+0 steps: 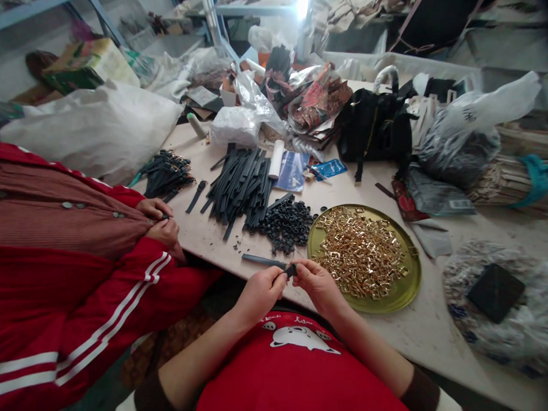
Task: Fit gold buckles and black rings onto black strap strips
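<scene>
Left hand [259, 293], right hand [316, 283]: fingers of both pinch one black strap [269, 262]; one gold tray [405, 291] beside.

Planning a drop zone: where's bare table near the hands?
Bare table between the gold tray and black bag; another patch left of the black rings, toward the co-worker's hands. Back of the table is crowded with bags.

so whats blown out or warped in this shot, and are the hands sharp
Head view: the lamp at top centre is blown out to white; the table edge bows from wide-angle distortion; the corners go soft; the left hand and right hand on the black strap are fairly sharp, like the gold buckles.
</scene>
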Demonstrator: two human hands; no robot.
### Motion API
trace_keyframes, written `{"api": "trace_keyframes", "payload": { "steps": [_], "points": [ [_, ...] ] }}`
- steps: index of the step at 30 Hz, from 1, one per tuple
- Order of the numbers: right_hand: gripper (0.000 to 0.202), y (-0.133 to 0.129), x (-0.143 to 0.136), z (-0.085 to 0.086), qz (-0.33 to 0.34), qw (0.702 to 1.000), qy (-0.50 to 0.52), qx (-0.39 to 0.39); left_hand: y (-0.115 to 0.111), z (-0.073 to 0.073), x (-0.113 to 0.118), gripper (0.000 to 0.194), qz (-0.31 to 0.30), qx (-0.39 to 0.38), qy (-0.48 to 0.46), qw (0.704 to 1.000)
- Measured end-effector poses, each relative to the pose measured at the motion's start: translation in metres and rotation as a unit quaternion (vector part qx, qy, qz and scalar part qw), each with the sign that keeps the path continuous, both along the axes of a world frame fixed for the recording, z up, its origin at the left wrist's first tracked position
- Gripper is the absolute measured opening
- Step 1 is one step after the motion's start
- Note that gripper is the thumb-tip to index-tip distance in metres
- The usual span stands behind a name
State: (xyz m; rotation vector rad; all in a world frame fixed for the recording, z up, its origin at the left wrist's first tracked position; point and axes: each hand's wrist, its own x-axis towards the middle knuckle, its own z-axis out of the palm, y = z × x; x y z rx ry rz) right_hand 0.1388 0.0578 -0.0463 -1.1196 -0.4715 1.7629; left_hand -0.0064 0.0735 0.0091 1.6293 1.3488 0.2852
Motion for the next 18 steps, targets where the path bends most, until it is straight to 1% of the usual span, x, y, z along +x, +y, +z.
{"api": "trace_keyframes", "payload": {
  "steps": [2,3,4,6,7,8,9,10,12,14,16,17,18],
  "points": [
    [0.018,0.004,-0.002,-0.001,0.023,0.998,-0.043,0.025,0.004,-0.003,-0.002,0.029,-0.025,0.011,0.023,0.999],
    [0.017,0.006,-0.003,-0.002,0.036,0.995,-0.083,0.050,0.007,-0.005,-0.003,0.029,-0.041,0.020,0.039,0.998],
    [0.015,0.007,-0.002,-0.002,0.050,0.986,-0.132,0.084,0.010,-0.007,-0.004,0.028,-0.058,0.027,0.055,0.996],
    [0.010,0.012,0.000,-0.004,0.082,0.957,-0.229,0.157,0.017,-0.011,-0.006,0.029,-0.093,0.021,0.075,0.993],
    [0.009,0.015,0.002,-0.004,0.094,0.943,-0.261,0.182,0.021,-0.014,-0.008,0.030,-0.107,0.002,0.071,0.992],
    [0.009,0.019,0.005,-0.005,0.100,0.937,-0.274,0.191,0.025,-0.016,-0.010,0.030,-0.116,-0.028,0.057,0.991],
    [0.010,0.023,0.007,-0.006,0.100,0.940,-0.271,0.181,0.030,-0.017,-0.012,0.030,-0.119,-0.065,0.039,0.990],
    [0.011,0.027,0.008,-0.007,0.093,0.950,-0.254,0.153,0.035,-0.018,-0.013,0.031,-0.118,-0.101,0.019,0.988],
    [0.014,0.035,0.007,-0.010,0.074,0.975,-0.195,0.081,0.045,-0.020,-0.015,0.035,-0.109,-0.138,-0.016,0.984],
    [0.017,0.041,0.000,-0.013,0.058,0.990,-0.126,0.032,0.054,-0.022,-0.014,0.042,-0.095,-0.124,-0.034,0.987],
    [0.022,0.045,-0.006,-0.017,0.040,0.996,-0.077,0.012,0.064,-0.024,-0.011,0.048,-0.082,-0.119,-0.046,0.988],
    [0.026,0.048,-0.005,-0.020,0.032,0.997,-0.069,0.010,0.069,-0.026,-0.010,0.050,-0.075,-0.126,-0.050,0.988],
    [0.029,0.052,-0.001,-0.023,0.024,0.996,-0.083,0.012,0.074,-0.028,-0.010,0.051,-0.070,-0.135,-0.052,0.987]
  ]
}}
